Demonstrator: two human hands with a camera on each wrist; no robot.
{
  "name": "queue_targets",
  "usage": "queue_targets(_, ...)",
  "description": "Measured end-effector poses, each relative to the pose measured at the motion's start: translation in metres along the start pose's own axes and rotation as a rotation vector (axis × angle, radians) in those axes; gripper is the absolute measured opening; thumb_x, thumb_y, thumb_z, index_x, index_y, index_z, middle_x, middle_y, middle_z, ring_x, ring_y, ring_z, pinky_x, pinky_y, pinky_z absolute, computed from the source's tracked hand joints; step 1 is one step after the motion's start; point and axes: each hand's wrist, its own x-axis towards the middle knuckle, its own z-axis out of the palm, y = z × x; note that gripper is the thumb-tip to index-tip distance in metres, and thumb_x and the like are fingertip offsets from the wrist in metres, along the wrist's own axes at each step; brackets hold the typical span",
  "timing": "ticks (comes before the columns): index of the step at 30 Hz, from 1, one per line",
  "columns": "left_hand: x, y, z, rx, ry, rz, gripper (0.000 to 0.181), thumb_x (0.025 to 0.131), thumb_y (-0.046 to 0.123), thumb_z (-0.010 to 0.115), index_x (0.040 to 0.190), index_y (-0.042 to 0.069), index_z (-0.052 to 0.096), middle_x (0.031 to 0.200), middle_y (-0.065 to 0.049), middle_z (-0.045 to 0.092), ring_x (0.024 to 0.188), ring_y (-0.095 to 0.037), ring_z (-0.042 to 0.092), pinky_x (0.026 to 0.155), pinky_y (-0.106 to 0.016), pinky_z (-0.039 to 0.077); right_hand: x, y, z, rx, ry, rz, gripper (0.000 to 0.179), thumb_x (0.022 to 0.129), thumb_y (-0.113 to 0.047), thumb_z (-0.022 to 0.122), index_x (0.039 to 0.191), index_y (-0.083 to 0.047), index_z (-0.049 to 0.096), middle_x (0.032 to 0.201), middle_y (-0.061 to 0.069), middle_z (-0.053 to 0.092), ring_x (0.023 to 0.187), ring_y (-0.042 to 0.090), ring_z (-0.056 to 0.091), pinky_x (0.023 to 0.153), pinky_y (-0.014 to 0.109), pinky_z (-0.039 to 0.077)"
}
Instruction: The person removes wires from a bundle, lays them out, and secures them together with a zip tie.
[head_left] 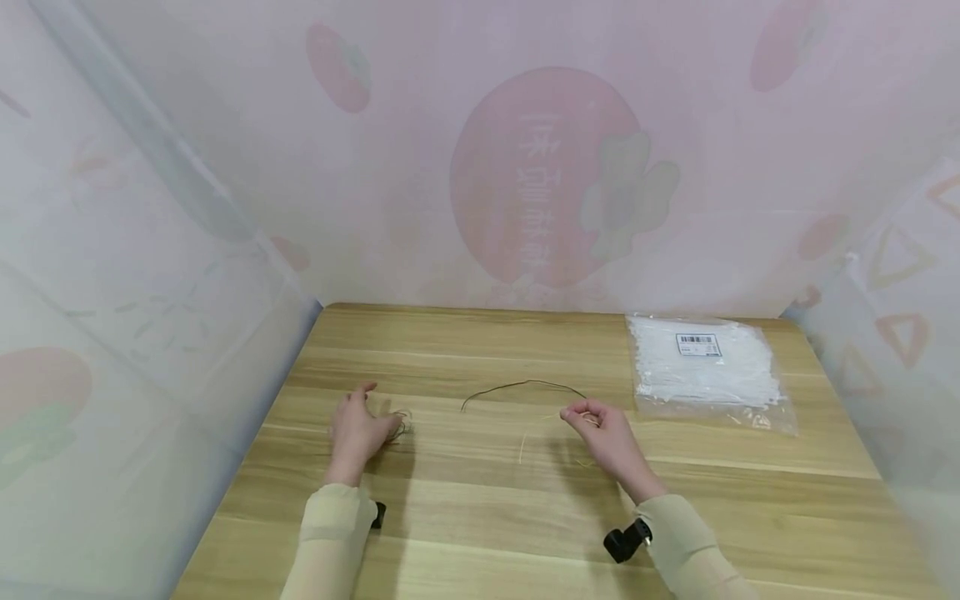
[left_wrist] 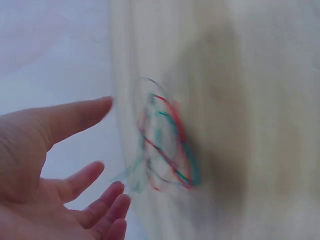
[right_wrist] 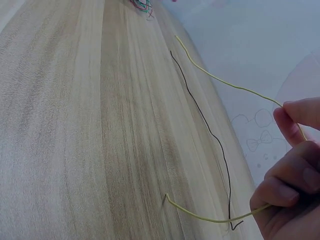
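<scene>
My right hand [head_left: 603,437] pinches a thin yellow wire [right_wrist: 240,88] between thumb and index finger. Both ends of this wire stick out from the hand, and its middle is hidden behind the curled fingers. Beneath it on the wooden table lies a single black wire [right_wrist: 200,110], gently bent, with a hooked near end. Over at the left, my left hand [head_left: 358,433] is spread with thumb and fingers apart, nothing between them. Just beyond its fingertips is a loose coiled bundle of red, green and dark wires [left_wrist: 180,135], blurred in the left wrist view.
A clear plastic bag [head_left: 705,362] of thin white strips, with a barcode label, lies at the table's back right. Printed fabric walls [head_left: 420,208] stand along the back and both sides of the wooden table [head_left: 480,517].
</scene>
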Motion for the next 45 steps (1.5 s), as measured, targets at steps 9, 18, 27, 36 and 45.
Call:
queue_targets(9, -0.005, 0.047, -0.001, -0.164, 0.026, 0.104, 0.06, 0.097, 0.027, 0.071, 0.145, 0.001, 0.047, 0.136, -0.025, 0.049, 0.126, -0.043, 0.042, 0.103, -0.058, 0.034, 0.004, -0.003, 0.001, -0.007, -0.003, -0.025, 0.026, 0.098, -0.029, 0.071, 0.103, -0.004, 0.072, 0.058, -0.005, 0.044, 0.049, 0.008, 0.03, 0.044, 0.024, 0.027)
queue_targets(18, -0.021, 0.099, 0.024, -0.261, -0.027, 0.28, 0.043, 0.097, 0.019, 0.07, 0.137, 0.005, 0.059, 0.131, -0.018, 0.059, 0.119, -0.039, 0.053, 0.098, -0.054, 0.042, 0.011, -0.018, 0.006, -0.065, -0.013, -0.059, 0.024, 0.099, -0.031, 0.07, 0.104, -0.008, 0.073, 0.097, 0.007, 0.07, 0.065, 0.014, 0.047, 0.059, 0.032, 0.041)
queue_targets(27, -0.025, 0.148, 0.052, -0.369, -0.245, 0.513, 0.034, 0.112, 0.026, 0.043, 0.134, 0.007, 0.062, 0.127, -0.009, 0.065, 0.118, -0.023, 0.059, 0.097, -0.045, 0.049, 0.029, -0.051, 0.016, -0.084, -0.066, -0.205, 0.022, 0.101, -0.03, 0.067, 0.104, -0.009, 0.073, 0.088, 0.003, 0.07, 0.068, 0.014, 0.056, 0.06, 0.033, 0.046)
queue_targets(36, -0.015, 0.167, 0.063, -0.296, -0.354, 0.561, 0.033, 0.113, 0.028, 0.038, 0.102, 0.014, 0.066, 0.084, -0.001, 0.06, 0.068, -0.018, 0.049, 0.065, -0.035, 0.044, 0.038, -0.061, 0.016, -0.051, -0.096, -0.27, 0.016, 0.102, -0.026, 0.066, 0.102, -0.012, 0.073, 0.052, -0.006, 0.04, 0.042, 0.009, 0.029, 0.043, 0.024, 0.025)
queue_targets(45, -0.011, 0.163, 0.07, -0.15, -0.34, 0.675, 0.027, 0.111, 0.02, 0.046, 0.099, 0.014, 0.07, 0.096, 0.003, 0.059, 0.077, -0.013, 0.053, 0.07, -0.032, 0.047, 0.041, -0.054, 0.004, -0.315, -0.161, -0.341, 0.02, 0.105, -0.022, 0.058, 0.093, -0.018, 0.073, 0.093, -0.005, 0.07, 0.071, 0.012, 0.059, 0.065, 0.035, 0.051)
